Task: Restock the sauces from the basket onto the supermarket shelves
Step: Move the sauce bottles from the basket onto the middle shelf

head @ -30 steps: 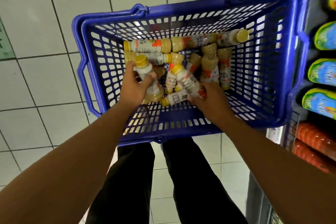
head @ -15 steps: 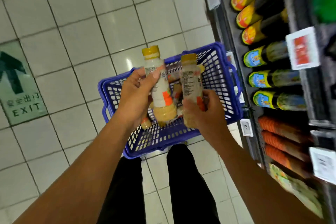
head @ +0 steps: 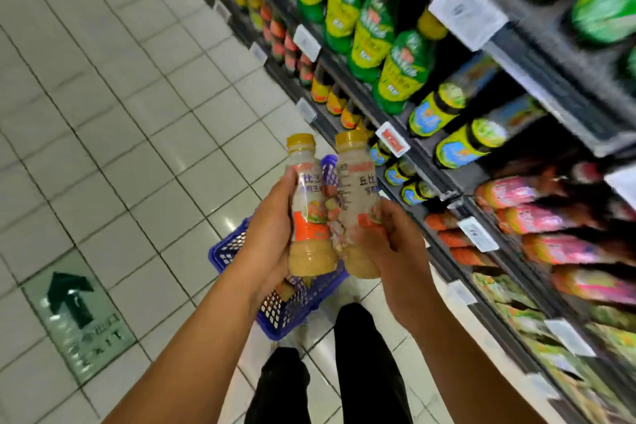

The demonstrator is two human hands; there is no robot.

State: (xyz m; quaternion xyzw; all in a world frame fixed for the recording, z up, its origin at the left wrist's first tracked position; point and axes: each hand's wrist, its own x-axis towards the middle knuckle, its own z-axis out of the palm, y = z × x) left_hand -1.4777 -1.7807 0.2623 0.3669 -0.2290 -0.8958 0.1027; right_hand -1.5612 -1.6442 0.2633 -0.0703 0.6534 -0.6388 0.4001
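Shelves [head: 537, 34]: run along the right side, stocked with green and yellow bottles above, pink and orange packets lower; white price tags on the edges; heavily blurred.
Floor [head: 113, 120]: pale tiles, green exit arrow sign [head: 74, 317] at lower left.
Basket [head: 292, 313]: blue, on the floor below the hands, by the person's dark trouser legs [head: 364, 365]; contents mostly hidden.
Left hand [head: 272, 237]: fingers closed round the left sauce bottle [head: 308, 213], upright, yellow cap up, raised above the basket.
Right hand [head: 389, 244]: fingers closed round the right sauce bottle [head: 358, 196], upright, just beside the first; contact between the two unclear.
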